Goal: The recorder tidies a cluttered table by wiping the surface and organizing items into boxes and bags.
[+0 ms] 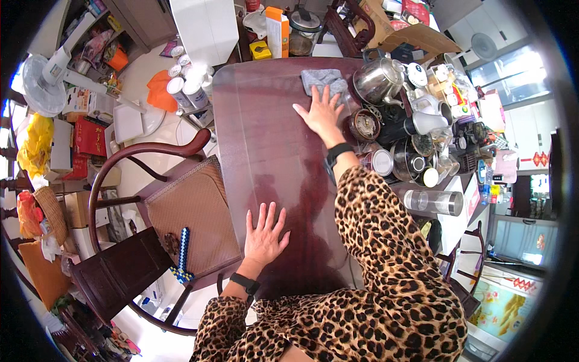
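My right hand [322,112] reaches to the far part of a dark red wooden table [271,135], its fingers spread. Its fingertips overlap the near edge of a folded grey cloth [325,80]; whether they press on it I cannot tell. Near the table's left edge my left hand [266,239] lies palm down with fingers apart, holding nothing. A steel kettle [379,81] and a brown bowl [364,125] stand to the right of my right hand. Beside my right forearm is a can with a pale lid [382,163].
Crowded along the right side are a clear cylindrical container [432,202], a white-and-grey jug [425,122] and glassware. An orange-and-white box [277,34] and a yellow box [260,50] stand beyond the far edge. At left, a wooden armchair [194,194] holds a blue toy sword [182,253].
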A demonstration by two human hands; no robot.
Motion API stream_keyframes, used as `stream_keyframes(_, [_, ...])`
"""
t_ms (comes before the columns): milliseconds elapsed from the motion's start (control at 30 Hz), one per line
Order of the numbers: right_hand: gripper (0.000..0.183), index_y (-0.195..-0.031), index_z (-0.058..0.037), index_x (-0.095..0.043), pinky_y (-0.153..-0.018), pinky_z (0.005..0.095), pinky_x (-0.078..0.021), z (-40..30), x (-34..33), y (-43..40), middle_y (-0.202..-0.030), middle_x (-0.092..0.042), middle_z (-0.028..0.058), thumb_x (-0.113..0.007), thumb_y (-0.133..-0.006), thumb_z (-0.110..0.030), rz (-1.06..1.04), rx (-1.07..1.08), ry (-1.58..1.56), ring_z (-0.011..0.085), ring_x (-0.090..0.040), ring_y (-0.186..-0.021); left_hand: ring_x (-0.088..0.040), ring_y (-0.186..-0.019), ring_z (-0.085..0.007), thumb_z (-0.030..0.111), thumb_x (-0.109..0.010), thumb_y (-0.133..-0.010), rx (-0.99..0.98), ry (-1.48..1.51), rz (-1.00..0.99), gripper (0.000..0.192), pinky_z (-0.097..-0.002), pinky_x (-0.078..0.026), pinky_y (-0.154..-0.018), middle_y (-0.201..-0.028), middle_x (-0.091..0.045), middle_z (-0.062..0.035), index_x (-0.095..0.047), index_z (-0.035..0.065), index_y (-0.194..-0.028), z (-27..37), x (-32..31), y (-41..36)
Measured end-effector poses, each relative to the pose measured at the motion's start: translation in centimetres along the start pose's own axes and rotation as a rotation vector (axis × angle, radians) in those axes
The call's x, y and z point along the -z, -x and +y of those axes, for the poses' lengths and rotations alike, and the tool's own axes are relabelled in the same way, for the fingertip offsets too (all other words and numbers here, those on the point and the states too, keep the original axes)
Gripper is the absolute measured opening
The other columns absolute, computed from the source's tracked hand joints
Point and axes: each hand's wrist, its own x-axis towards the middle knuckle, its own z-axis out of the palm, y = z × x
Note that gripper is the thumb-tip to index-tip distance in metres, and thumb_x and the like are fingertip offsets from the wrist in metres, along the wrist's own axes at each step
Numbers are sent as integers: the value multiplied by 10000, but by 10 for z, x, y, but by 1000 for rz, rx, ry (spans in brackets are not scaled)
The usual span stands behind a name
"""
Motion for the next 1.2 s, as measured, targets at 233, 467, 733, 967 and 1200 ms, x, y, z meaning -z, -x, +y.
stream_keyframes(233, [136, -956, -155, -568, -844, 443, -360, 13, -24, 79, -1054, -523, 58, -557, -823, -179, 312, 373, -112, 278, -450, -1039, -184, -1333, -305, 433, -479, -821, 7, -19, -24, 633, -549, -117, -1049, -1431, -243, -121, -313, 157, -1365, -1, 0, 2])
stream_keyframes(467, [253, -1058, -16, -525, -837, 281, -408, 10, 26, 87, -1010, -579, 95, -527, -805, -4, 53, 12, -1109, 174, -533, -955, -184, -1333, -305, 435, -477, -821, 11, -31, -7, 630, -545, -116, -1051, -1431, -244, -117, -316, 156, -1363, 0, 1, 2])
stream_keyframes(733, [637, -1355, -119, -274, -1037, 523, -192, 0, 22, 105, -1402, -213, 227, -572, -800, -215, 202, 303, -332, 472, -204, -1268, -200, -1326, -307, 416, -486, -817, 11, -10, 9, 623, -542, -125, -1049, -1424, -256, -120, -323, 154, -1359, 0, 1, 2])
stream_keyframes(967, [675, -1397, -170, -239, -1007, 620, -93, -32, -34, 66, -1457, -153, 153, -351, -862, -566, 149, 177, 10, 482, -82, -1302, -206, -1322, -313, 413, -484, -818, -4, -35, 10, 619, -545, -129, -1047, -1419, -263, -126, -324, 154, -1357, 4, 6, 0])
stream_keyframes(1200, [608, -1358, -178, -339, -1041, 575, -125, -66, -56, 128, -1424, -268, 98, -389, -865, -531, -39, 733, -121, 432, -141, -1313, -185, -1333, -307, 428, -461, -826, 12, -41, -17, 625, -542, -108, -1053, -1427, -251, -124, -308, 158, -1368, 0, 0, 2])
